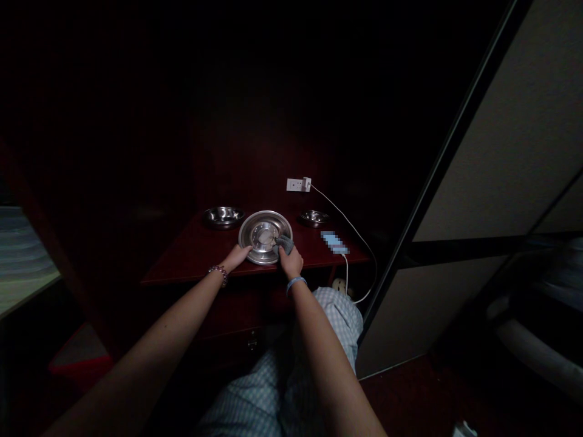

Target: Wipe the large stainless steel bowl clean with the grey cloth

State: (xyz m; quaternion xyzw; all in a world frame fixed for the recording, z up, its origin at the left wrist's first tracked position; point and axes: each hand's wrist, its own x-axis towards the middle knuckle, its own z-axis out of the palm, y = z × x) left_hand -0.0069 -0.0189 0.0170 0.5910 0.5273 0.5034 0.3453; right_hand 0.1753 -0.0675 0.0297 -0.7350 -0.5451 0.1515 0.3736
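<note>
A round, shiny metal basin [259, 222] stands tilted up at the front edge of the dark red desk, its face toward me. My left hand [237, 257] grips its lower left rim, thumb on the near side and the other fingers hidden behind. At the lower right of the basin, my right hand [291, 261] is closed around a grey cloth [285, 244], which touches the metal. A metal bowl [223, 217] sits behind on the left, and a smaller metal bowl [313, 218] on the right.
The desk top [182, 258] ends at a front edge before my knees. A phone [334, 242] lies at the right, with a white cable [359, 233] running to a charger in the wall socket [295, 184]. A sliding door [455, 243] stands to the right.
</note>
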